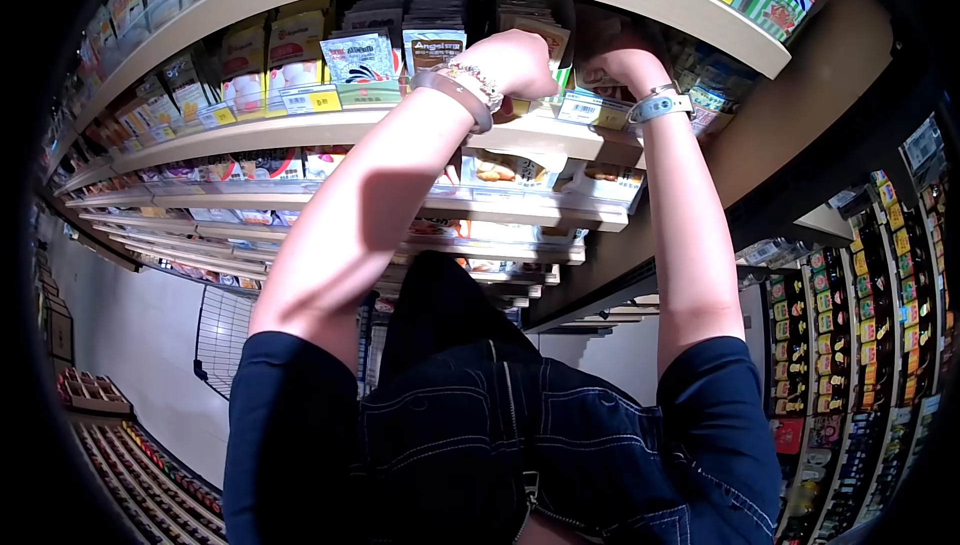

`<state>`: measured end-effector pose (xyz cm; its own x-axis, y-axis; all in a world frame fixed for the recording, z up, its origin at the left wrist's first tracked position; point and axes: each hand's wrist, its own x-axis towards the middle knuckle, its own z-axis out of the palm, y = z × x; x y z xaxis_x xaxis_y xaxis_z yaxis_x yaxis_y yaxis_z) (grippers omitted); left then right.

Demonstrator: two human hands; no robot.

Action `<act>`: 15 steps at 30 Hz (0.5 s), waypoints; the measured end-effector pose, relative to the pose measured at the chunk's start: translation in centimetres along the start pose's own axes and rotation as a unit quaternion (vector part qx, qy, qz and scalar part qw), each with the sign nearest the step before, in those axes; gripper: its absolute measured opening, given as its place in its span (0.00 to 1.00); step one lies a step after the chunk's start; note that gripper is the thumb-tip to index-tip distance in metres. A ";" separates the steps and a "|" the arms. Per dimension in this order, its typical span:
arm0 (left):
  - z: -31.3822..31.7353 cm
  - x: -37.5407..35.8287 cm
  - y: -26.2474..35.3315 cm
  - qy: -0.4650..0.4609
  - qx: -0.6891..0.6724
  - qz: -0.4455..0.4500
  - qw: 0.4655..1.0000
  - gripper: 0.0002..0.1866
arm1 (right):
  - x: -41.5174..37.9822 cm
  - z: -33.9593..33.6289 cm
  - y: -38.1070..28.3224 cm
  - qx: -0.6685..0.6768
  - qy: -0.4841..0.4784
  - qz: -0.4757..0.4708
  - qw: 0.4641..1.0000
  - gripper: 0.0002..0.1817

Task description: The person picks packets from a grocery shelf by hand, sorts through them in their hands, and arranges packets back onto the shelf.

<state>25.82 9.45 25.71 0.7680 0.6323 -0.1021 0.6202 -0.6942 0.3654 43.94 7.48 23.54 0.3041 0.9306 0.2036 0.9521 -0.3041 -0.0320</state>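
Both hands (570,60) among shelved packets (360,55).

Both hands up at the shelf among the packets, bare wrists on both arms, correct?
Not quite. Both hands are up at the shelf among the packets, but the wrists are not bare: the left hand has bracelets at its wrist, and the right hand has a watch. The head view shows it.
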 end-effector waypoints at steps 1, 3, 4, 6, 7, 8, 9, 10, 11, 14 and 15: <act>0.0 -0.1 -0.2 0.013 0.000 0.007 1.000 0.17 | 0.0 -0.2 0.5 0.025 -0.028 0.009 0.999 0.28; 0.1 -0.2 -0.5 0.033 -0.012 0.017 0.999 0.17 | -0.1 0.1 1.3 0.099 0.014 0.034 0.994 0.28; 0.2 -0.2 -0.7 0.040 -0.024 0.020 0.999 0.17 | -0.2 0.5 1.9 0.135 0.034 0.047 0.989 0.28; 0.4 -0.3 -0.9 0.055 -0.048 0.026 0.997 0.16 | 0.4 1.5 3.1 0.201 0.072 0.042 0.976 0.28; 0.6 -0.4 -1.2 0.097 -0.042 0.055 0.993 0.15 | -0.1 1.3 3.0 0.218 0.091 0.031 0.971 0.28; 1.0 -0.4 -1.5 0.137 -0.036 0.084 0.986 0.15 | -0.6 1.2 2.9 0.235 0.110 0.020 0.966 0.28; 1.2 -0.6 -1.7 0.178 -0.030 0.112 0.977 0.15 | -1.0 0.7 2.8 0.226 0.104 0.020 0.968 0.28; 1.2 -0.9 -1.6 0.189 -0.036 0.119 0.974 0.15 | -1.7 0.2 2.5 0.233 0.114 0.036 0.965 0.28; 1.2 -1.3 -1.5 0.200 -0.042 0.125 0.971 0.15 | -2.3 -0.2 2.2 0.241 0.125 0.051 0.961 0.28; 1.9 -2.0 -1.6 0.273 -0.044 0.163 0.947 0.15 | -3.8 -1.1 1.9 0.280 0.170 0.079 0.941 0.26; 2.1 -2.2 -1.6 0.304 -0.042 0.179 0.935 0.15 | -4.2 -1.2 1.9 0.296 0.187 0.085 0.933 0.25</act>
<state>23.50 8.47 23.39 0.6756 0.4606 0.5757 0.3063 -0.8856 0.3490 44.48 2.75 23.80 0.5250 0.7095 0.4701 0.7757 -0.1717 -0.6073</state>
